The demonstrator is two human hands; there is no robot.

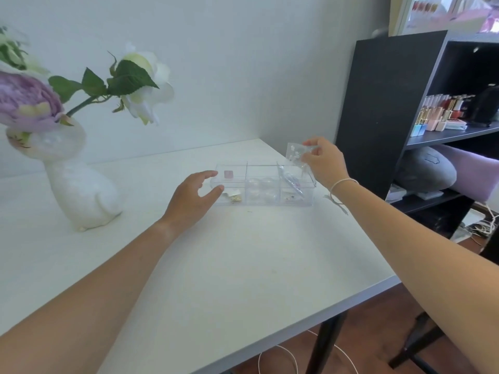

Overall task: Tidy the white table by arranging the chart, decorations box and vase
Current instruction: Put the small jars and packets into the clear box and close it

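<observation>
- Head camera is looking down across the white table (216, 265), and both bare arms are reaching out over it.
- Sitting towards the far right part of the tabletop is the decorations box (266, 184), a clear plastic tray split into three compartments, each holding small bits; the middle one is showing rounded clear pieces, the left one a pink square and some gold-coloured bits.
- Left hand (193, 198) is hovering at the left end of the box, fingers spread and curved, thumb near the front corner, index finger over the left compartment; it is gripping nothing, and whether it is touching the plastic is hard to tell.
- Right hand (325, 163) is holding up a small clear packet (297, 153) above the right end of the box, thumb and fingertips pinching its edge, the packet hanging over the right compartment.
- A thin white bracelet (343, 183) is circling the right wrist.
- Over on the left, well apart from the box, the vase (81, 195) is standing upright, white and rabbit-like in shape, carrying a purple flower (25, 101) and a white flower (145, 85) leaning out to the right.
- Beyond the table's right edge, a black shelf unit (391, 103) is standing, with small bottles (442, 112) lined up on one shelf and a grey cushion (426, 171) below.
- The chart is not something I can make out from this angle.
</observation>
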